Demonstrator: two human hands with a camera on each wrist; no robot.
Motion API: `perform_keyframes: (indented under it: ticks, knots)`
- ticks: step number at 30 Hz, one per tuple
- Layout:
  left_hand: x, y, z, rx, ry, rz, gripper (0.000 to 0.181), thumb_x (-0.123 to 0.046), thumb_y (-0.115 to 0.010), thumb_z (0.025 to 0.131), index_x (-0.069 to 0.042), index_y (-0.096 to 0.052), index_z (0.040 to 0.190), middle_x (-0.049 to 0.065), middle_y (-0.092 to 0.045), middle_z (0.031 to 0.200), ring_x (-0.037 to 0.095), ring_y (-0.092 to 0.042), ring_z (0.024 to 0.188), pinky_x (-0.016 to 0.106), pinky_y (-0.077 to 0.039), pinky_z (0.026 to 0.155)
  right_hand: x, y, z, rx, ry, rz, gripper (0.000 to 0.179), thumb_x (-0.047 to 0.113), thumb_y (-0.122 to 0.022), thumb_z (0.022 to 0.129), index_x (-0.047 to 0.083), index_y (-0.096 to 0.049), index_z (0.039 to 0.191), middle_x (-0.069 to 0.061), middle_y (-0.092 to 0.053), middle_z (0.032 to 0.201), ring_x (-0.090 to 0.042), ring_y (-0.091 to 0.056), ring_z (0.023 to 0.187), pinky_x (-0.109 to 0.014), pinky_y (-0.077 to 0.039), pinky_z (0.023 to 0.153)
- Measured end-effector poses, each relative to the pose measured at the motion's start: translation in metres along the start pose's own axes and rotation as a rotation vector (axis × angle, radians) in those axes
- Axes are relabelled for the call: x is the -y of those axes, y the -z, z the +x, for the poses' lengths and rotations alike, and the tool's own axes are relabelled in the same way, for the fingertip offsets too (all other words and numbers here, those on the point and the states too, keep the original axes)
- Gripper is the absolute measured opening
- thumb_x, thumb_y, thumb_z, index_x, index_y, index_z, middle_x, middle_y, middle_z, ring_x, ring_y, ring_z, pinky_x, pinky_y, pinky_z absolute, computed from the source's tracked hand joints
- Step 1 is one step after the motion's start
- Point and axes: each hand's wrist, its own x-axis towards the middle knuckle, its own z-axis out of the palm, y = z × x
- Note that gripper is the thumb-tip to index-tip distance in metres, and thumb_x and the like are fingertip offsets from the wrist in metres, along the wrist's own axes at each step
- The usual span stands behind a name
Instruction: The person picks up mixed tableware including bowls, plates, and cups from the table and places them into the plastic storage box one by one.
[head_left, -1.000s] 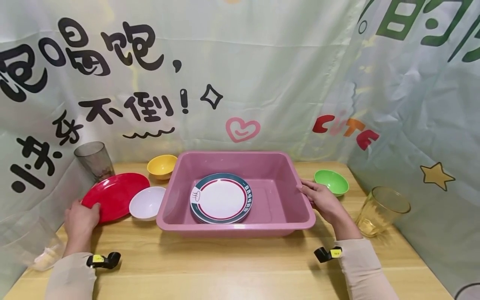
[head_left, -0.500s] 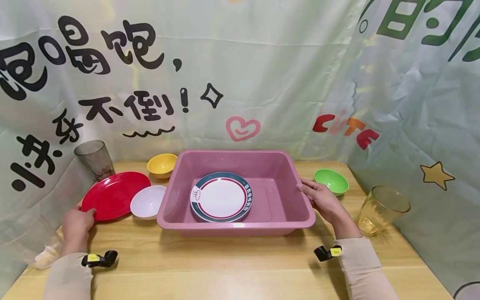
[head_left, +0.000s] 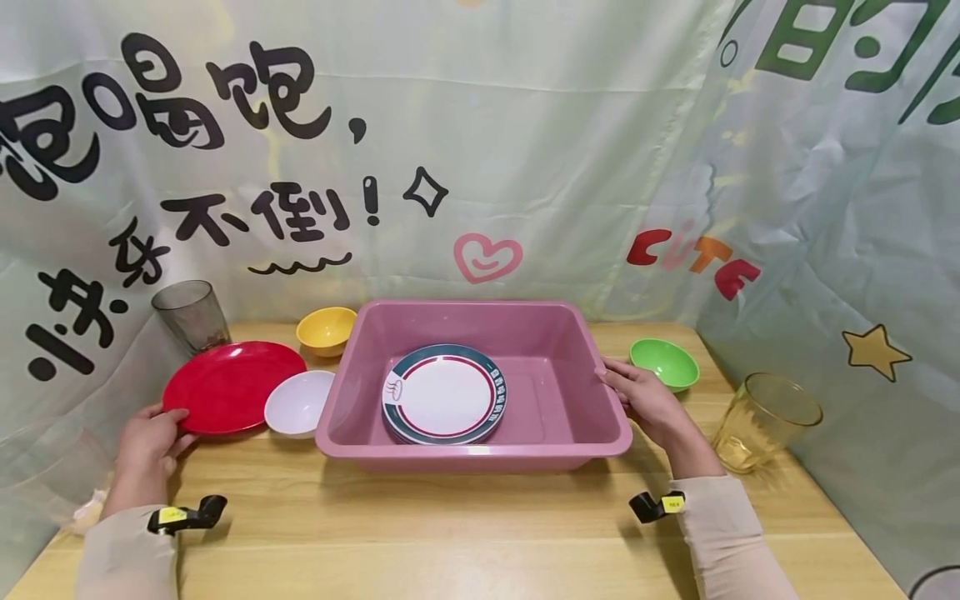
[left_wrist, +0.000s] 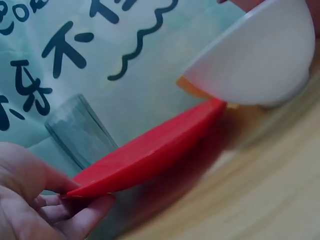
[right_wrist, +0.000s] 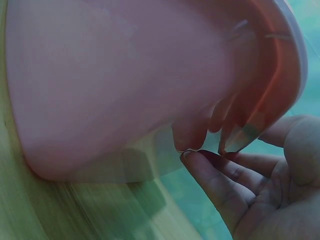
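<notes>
My left hand (head_left: pixel 146 443) pinches the near left edge of a red plate (head_left: pixel 234 388), thumb above and fingers below. In the left wrist view the red plate (left_wrist: pixel 150 155) appears tilted, its held edge above the table. A white bowl (head_left: pixel 300 404) sits against or very close to its right side. At the right, my hand (head_left: pixel 647 402) grips the rim of a pink basin (head_left: pixel 536 408); in the right wrist view its fingers (right_wrist: pixel 212 177) reach beneath the basin's rim. Inside the basin lies a small stack of plates (head_left: pixel 444 396) with dark green borders.
Behind the red plate stand a grey glass (head_left: pixel 191 317) and a yellow bowl (head_left: pixel 326 332). A clear container (head_left: pixel 56 471) is at the far left. Right of the basin are a green bowl (head_left: pixel 664 364) and an amber glass (head_left: pixel 767 421). A printed curtain (head_left: pixel 480 150) closes off the back.
My left hand has shifted left along the red plate's edge. The plate has moved slightly away and right, and the white bowl a little right. My right hand and the basin stay put.
</notes>
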Motion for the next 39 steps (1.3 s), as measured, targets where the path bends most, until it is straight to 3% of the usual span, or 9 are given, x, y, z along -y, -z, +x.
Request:
perform_keyframes:
  ticks: [6,9,13,18,26,33,39]
  knots:
    - [-0.007,-0.001,-0.005,0.011,0.000,-0.053,0.069,-0.016,-0.052,0.099,-0.013,-0.016,0.158,0.005,-0.044,0.108,0.004,-0.060,0.058,0.023,-0.056,0.056,-0.001,0.001,0.000,0.003,0.002,0.011,0.065,0.029,-0.057,0.100,-0.002,-0.029,0.151,0.001,-0.068,0.095,-0.004,-0.062,0.078,-0.027,-0.055,0.075]
    - [-0.009,0.001,-0.007,0.018,-0.002,-0.059,0.068,-0.017,-0.052,0.099,-0.013,-0.016,0.158,-0.004,-0.052,0.092,0.006,-0.061,0.056,0.023,-0.056,0.055,-0.001,0.000,0.001,0.006,0.004,0.012,0.065,0.029,-0.057,0.101,-0.001,-0.030,0.151,0.004,-0.065,0.086,-0.004,-0.059,0.075,-0.026,-0.055,0.074]
    - [-0.009,0.004,-0.008,0.023,-0.015,-0.034,0.068,-0.019,-0.052,0.100,-0.012,-0.017,0.157,-0.013,-0.052,0.072,0.009,-0.062,0.052,0.022,-0.054,0.052,-0.001,0.000,0.002,0.003,0.012,0.009,0.064,0.030,-0.057,0.100,-0.001,-0.032,0.150,0.001,-0.067,0.093,-0.004,-0.061,0.078,-0.027,-0.055,0.074]
    - [-0.012,0.004,-0.013,0.014,-0.039,0.000,0.068,-0.024,-0.054,0.099,-0.014,-0.019,0.157,-0.014,-0.051,0.073,0.011,-0.062,0.051,0.021,-0.052,0.049,-0.001,0.000,0.001,-0.004,0.007,0.005,0.064,0.030,-0.057,0.100,0.000,-0.032,0.151,-0.004,-0.068,0.106,-0.005,-0.064,0.083,-0.027,-0.056,0.076]
    - [-0.018,-0.001,-0.021,0.023,-0.119,-0.078,0.066,-0.014,-0.054,0.098,-0.010,-0.022,0.156,-0.017,-0.054,0.072,0.008,-0.061,0.049,0.020,-0.052,0.047,-0.001,0.000,-0.001,-0.014,-0.003,-0.009,0.064,0.031,-0.056,0.101,0.000,-0.031,0.151,-0.005,-0.068,0.110,-0.006,-0.066,0.086,-0.028,-0.056,0.078]
    - [-0.021,-0.001,-0.024,0.052,-0.179,-0.133,0.065,-0.011,-0.054,0.098,-0.012,-0.025,0.156,-0.021,-0.058,0.075,0.006,-0.059,0.050,0.019,-0.050,0.044,-0.003,0.000,0.000,-0.008,-0.008,-0.005,0.065,0.031,-0.056,0.101,0.000,-0.030,0.151,-0.003,-0.069,0.106,-0.005,-0.065,0.085,-0.027,-0.056,0.077]
    - [-0.025,-0.001,-0.028,0.027,-0.217,-0.198,0.061,-0.008,-0.054,0.097,-0.014,-0.032,0.153,-0.022,-0.060,0.078,0.006,-0.056,0.050,0.018,-0.047,0.042,-0.003,0.001,0.000,-0.008,-0.005,0.002,0.065,0.031,-0.056,0.101,-0.001,-0.029,0.151,-0.001,-0.069,0.099,-0.005,-0.065,0.082,-0.027,-0.056,0.075]
